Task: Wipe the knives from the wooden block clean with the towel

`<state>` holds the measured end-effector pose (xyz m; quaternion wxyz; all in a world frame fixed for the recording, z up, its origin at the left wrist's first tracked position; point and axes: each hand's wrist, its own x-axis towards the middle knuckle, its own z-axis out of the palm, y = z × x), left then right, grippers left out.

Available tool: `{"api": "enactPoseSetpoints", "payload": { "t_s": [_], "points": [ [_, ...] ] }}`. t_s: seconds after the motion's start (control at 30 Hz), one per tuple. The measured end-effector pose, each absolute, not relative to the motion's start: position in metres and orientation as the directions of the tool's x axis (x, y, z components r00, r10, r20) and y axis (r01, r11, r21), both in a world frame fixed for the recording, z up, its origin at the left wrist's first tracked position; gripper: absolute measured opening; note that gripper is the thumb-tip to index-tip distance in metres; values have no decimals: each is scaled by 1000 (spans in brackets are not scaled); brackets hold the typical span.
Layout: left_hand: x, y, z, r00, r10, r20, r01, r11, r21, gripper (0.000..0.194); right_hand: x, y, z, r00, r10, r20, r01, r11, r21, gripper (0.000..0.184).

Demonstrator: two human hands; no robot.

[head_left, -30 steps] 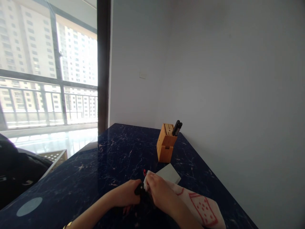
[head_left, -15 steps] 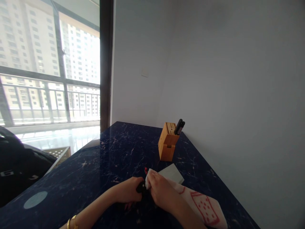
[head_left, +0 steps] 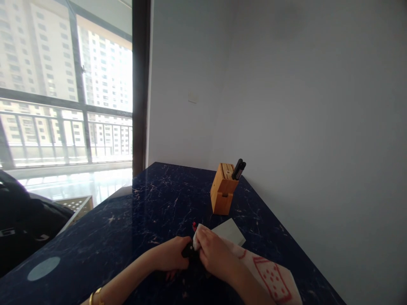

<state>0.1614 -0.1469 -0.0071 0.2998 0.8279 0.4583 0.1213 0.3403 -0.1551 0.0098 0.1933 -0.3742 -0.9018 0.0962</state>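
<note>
My left hand [head_left: 170, 255] is closed around a black handle [head_left: 187, 251] low on the dark marble counter [head_left: 143, 207]. Just to its right, my right hand [head_left: 213, 253] pinches a white cloth with red print [head_left: 270, 279] against that handle. A pale flat blade or slab [head_left: 228, 231] lies beyond the hands, partly under the cloth. A wooden knife block [head_left: 222, 190] with two black handles in it stands farther back by the wall.
A grey wall runs along the counter's right and far sides. A large window with a railing fills the left. A dark bag [head_left: 22, 228] sits at the lower left, and a round pale mark [head_left: 43, 268] shows on the counter.
Both hands stay together on the handle and cloth with little movement. The view has shifted slightly.
</note>
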Motion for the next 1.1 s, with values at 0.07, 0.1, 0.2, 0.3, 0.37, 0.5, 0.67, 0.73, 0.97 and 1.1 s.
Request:
{"api": "enactPoseSetpoints", "payload": {
  "t_s": [0.07,0.1,0.2,0.3,0.37,0.5,0.67,0.73,0.97,1.1],
  "points": [
    [161,-148,-7,538,841,-62,690,-397,606,20,345,-160,10,-651,723,232,651,689,-319,23],
    [161,-149,-7,536,842,-55,686,-397,610,19,348,-162,10,-648,733,208,661,677,-324,23],
    [159,-151,-6,539,842,-41,669,-398,628,17,356,-162,10,-623,765,164,694,637,-335,23],
    [155,-151,-3,532,846,-44,661,-383,645,19,364,-152,8,-544,822,170,770,569,-288,28],
    [149,-150,0,527,846,-81,666,-352,657,21,371,-141,4,-471,865,174,836,500,-225,34],
    [127,-146,12,506,845,-172,671,-261,694,25,390,-122,-4,-345,923,170,927,364,-95,42],
    [96,-142,29,455,867,-204,679,-189,709,26,402,-116,-7,-292,949,118,952,301,-61,46],
    [86,-142,35,425,889,-171,692,-197,694,23,403,-116,-7,-295,949,111,951,302,-60,50],
    [63,-127,27,176,984,-31,826,-131,548,14,405,-117,-6,-322,940,113,941,331,-72,42],
    [68,-115,9,110,988,111,772,-155,617,10,406,-118,-5,-320,941,113,942,329,-67,41]
  ]
}}
